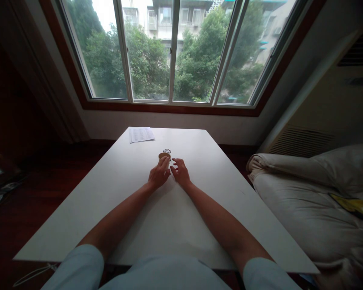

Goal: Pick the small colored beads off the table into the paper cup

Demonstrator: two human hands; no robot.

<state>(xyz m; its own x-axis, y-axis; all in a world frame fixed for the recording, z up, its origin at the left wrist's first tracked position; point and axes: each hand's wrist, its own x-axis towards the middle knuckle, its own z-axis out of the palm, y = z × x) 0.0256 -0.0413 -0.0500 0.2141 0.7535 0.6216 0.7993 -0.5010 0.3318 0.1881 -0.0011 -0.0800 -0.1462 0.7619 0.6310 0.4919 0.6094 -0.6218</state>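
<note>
A small round, tan, cup-like thing (163, 155) with a brown inside stands on the white table (205, 161); its near side is partly hidden. My left hand (159, 174) is right at it, the stretched fingertips lying over its near right edge and the thumb held apart. Just to the right is my right hand (180, 171), fingers curved and spread, facing the left hand across a narrow gap. Nothing shows in its grasp. Behind the cup-like thing lies a small dark looped item (167, 151), too small to name.
Printed paper sheets (141, 135) lie at the table's far left corner. Beyond is a wide window (172, 52) with trees outside. To the right stands a beige cushioned seat (284, 201) with a yellow item on it. Cables (1, 193) lie on the dark floor at left.
</note>
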